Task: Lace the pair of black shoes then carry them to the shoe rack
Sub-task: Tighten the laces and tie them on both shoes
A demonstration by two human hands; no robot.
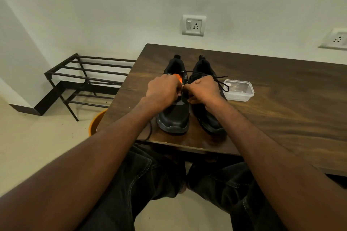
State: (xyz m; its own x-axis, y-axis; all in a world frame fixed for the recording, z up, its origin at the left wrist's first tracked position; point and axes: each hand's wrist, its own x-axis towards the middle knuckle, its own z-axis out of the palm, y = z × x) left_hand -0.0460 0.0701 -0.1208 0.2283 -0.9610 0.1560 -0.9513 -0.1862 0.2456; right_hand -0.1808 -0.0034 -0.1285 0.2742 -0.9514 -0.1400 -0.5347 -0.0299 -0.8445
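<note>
Black shoes, two of them, left shoe [173, 116] and right shoe [207, 118], stand side by side on the dark wooden table [281, 103] against a pale wall; left hand [162, 92] and right hand [203, 90] pinch a lace [222, 85]; one plastic box [238, 90], one shoe rack [88, 78], two wall sockets [193, 25]

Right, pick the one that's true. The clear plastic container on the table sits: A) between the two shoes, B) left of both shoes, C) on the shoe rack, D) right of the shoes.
D: the clear plastic container rests on the table just right of the right shoe, beyond the right hand.
</note>
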